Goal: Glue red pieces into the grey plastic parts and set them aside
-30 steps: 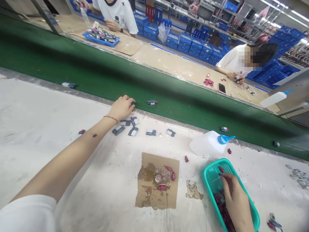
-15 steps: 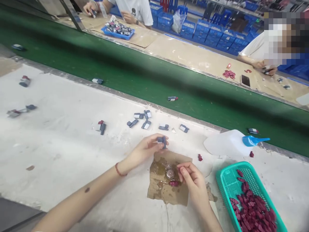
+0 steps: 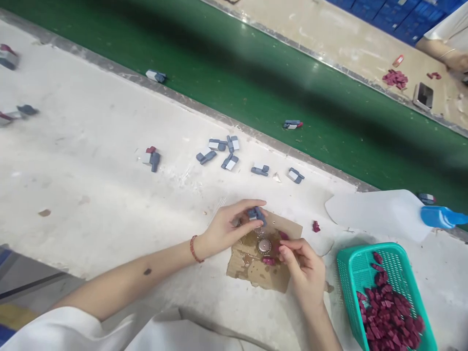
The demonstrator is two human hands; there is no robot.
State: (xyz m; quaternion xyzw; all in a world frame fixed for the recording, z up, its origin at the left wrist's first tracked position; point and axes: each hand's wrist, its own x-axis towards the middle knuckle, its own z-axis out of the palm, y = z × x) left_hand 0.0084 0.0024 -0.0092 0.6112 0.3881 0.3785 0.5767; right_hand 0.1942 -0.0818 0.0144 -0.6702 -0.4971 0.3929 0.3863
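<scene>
My left hand (image 3: pixel 228 226) grips a small blue-grey plastic piece (image 3: pixel 257 215) between thumb and fingers, above the upper left of a piece of cardboard (image 3: pixel 281 278). To its right, my right hand (image 3: pixel 305 268) pinches a small maroon piece (image 3: pixel 278 246) at its fingertips, partly hidden by them. Between the hands, a round metal cap (image 3: pixel 264 246) lies on the cardboard amid wet, glossy stains. Another maroon piece (image 3: pixel 268 261) lies just below the cap, and one more (image 3: pixel 283 235) sits above my right fingertips.
A green basket (image 3: pixel 343 273) of maroon pieces stands at right, below a white bottle (image 3: pixel 376 212) with a blue nozzle. Several blue-grey pieces (image 3: pixel 230 161) lie along the table's far edge. Beyond runs a green belt (image 3: pixel 219 68) carrying pieces; a co-worker's hand (image 3: pixel 457 61) is across it.
My left hand came back from the belt's edge with the blue-grey piece. My right hand left the basket and moved left over the cardboard. The view has tipped downward.
</scene>
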